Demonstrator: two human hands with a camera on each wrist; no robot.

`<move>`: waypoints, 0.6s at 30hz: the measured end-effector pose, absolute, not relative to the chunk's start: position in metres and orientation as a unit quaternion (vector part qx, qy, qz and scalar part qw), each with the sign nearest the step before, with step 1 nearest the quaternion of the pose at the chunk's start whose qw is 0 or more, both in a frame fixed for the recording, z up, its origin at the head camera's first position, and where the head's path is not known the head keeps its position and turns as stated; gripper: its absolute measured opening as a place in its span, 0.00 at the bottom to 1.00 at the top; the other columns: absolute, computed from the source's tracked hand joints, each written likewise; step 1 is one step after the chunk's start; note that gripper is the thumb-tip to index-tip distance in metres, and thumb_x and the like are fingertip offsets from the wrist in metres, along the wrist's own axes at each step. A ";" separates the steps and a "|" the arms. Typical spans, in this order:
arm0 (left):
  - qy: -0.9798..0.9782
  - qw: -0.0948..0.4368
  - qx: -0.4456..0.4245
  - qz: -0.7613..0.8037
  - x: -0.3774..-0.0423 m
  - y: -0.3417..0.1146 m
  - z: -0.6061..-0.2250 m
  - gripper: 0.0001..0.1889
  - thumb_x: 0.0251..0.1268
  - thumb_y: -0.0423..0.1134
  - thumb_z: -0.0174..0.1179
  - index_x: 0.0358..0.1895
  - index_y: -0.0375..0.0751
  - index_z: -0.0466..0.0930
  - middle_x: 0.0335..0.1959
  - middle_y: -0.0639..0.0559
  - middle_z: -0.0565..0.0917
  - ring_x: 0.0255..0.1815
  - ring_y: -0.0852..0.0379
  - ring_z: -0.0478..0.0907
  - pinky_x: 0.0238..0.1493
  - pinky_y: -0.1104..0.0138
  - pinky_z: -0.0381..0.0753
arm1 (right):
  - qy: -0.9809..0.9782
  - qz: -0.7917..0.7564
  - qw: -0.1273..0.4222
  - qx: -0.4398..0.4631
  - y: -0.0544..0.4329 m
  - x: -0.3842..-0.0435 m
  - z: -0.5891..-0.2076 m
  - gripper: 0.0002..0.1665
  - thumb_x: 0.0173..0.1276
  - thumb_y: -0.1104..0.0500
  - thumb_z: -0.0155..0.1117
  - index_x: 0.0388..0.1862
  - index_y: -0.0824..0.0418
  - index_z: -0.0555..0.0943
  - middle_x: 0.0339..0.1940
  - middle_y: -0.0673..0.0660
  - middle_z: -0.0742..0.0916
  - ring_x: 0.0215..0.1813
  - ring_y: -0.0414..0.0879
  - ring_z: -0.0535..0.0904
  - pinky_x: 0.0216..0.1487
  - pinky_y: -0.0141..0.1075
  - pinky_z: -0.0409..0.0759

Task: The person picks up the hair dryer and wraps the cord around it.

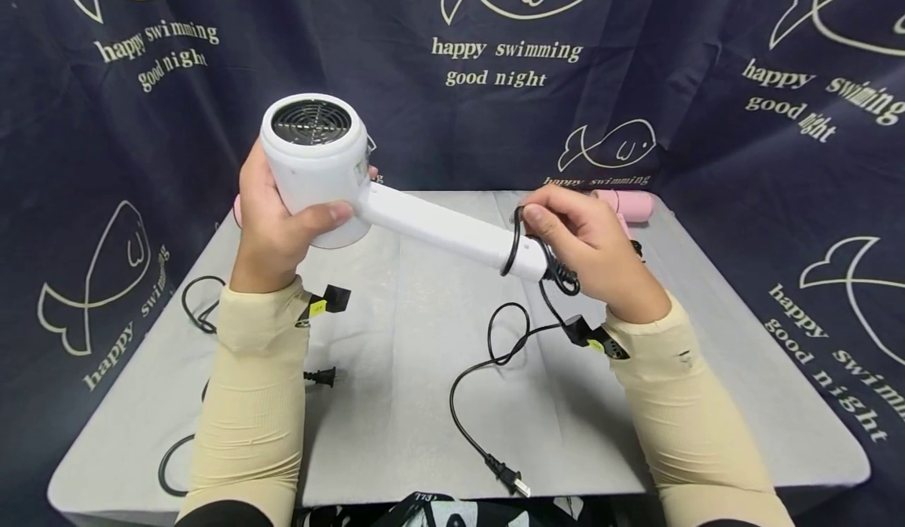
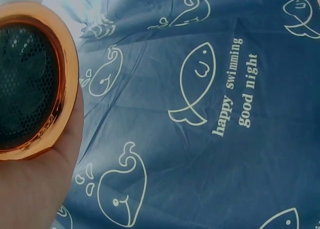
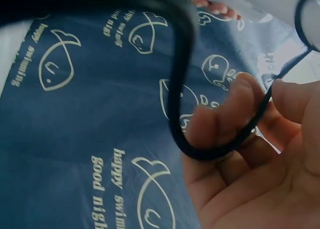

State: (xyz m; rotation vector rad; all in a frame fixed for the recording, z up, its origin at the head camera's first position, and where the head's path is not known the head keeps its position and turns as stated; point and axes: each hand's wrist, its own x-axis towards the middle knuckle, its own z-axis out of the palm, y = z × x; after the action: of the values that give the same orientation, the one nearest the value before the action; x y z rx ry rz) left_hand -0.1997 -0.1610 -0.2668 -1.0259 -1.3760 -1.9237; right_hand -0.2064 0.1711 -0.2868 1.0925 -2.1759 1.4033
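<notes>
Two hands, one hairdryer, perhaps three cords.

Room below handle, cord at right

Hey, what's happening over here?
A person is holding a white hair dryer up over a table. The left hand grips its wide head, while the right hand pinches the black cord, part of which crosses the handle near its end. The rest of the cord trails down onto the table, its plug lying near the front edge.
</notes>
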 end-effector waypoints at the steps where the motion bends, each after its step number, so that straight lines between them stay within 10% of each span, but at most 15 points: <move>1: -0.509 0.285 -0.379 -0.718 -0.199 -0.160 -0.266 0.33 0.34 0.22 0.65 0.55 0.26 0.76 0.45 0.29 0.85 0.36 0.37 0.88 0.46 0.51 0.88 | -0.769 0.482 0.159 0.388 0.170 -0.207 -0.288 0.10 0.79 0.65 0.56 0.40 0.62 0.84 0.29 0.53 0.83 0.30 0.44 0.76 0.32 0.33 0.75; 18: -0.534 0.403 -0.287 -0.686 -0.201 -0.155 -0.263 0.32 0.42 0.30 0.73 0.59 0.36 0.78 0.50 0.37 0.84 0.47 0.41 0.83 0.51 0.59 0.82 | -0.828 0.421 0.057 0.368 0.144 -0.193 -0.297 0.11 0.84 0.58 0.49 0.49 0.55 0.80 0.29 0.49 0.84 0.29 0.41 0.82 0.36 0.35 0.85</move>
State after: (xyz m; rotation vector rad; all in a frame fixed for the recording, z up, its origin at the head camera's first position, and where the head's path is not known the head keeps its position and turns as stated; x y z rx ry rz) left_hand -0.2006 -0.1553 -0.2635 -0.7247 -1.3490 -1.7319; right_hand -0.1929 0.1443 -0.2970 1.1147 -2.5096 1.2753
